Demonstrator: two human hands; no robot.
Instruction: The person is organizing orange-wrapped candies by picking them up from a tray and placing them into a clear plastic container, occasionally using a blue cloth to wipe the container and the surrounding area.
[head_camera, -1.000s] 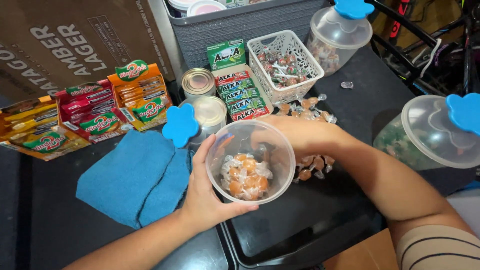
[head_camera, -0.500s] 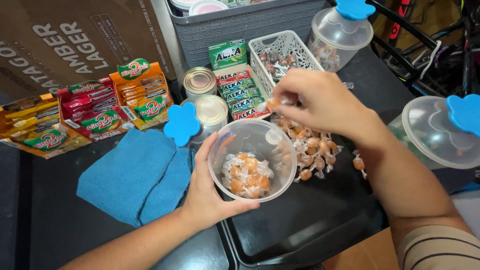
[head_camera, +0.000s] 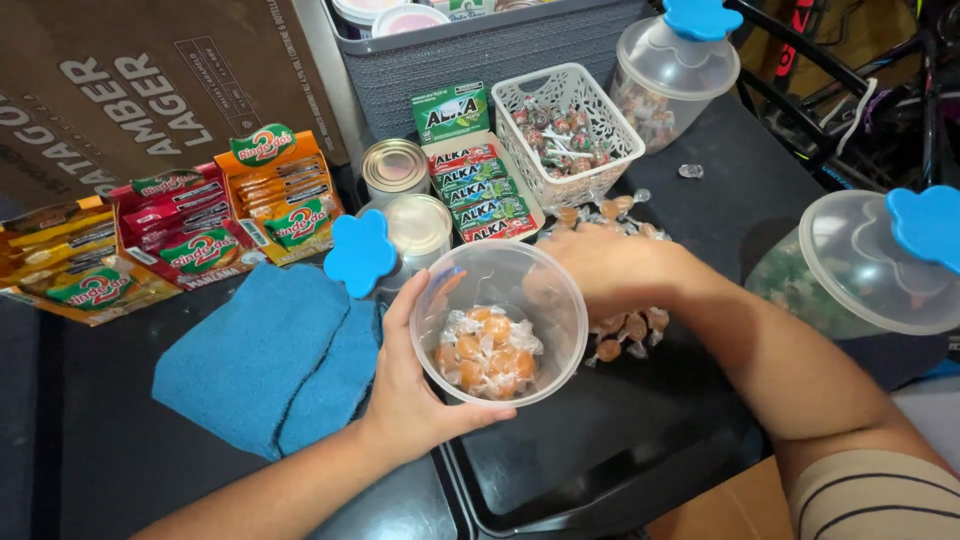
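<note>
While the left hand (head_camera: 420, 390) is cupping a clear plastic jar (head_camera: 500, 320) part-filled with wrapped orange candies (head_camera: 485, 352), the right hand (head_camera: 610, 268) is closing over a loose candy pile (head_camera: 625, 330) on the black tray (head_camera: 600, 450), seemingly gathering some; its fingers are hidden. Lifting that handful over the jar's rim looks like the coming step.

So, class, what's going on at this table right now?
A person is sorting wrapped sweets. The left hand holds a clear tub partly filled with orange candies. The right hand rests on a loose pile of candies lying on a black tray, just beside the tub's rim. Around them sit a blue cloth, a white basket of sweets, two tins and lidded jars.
</note>
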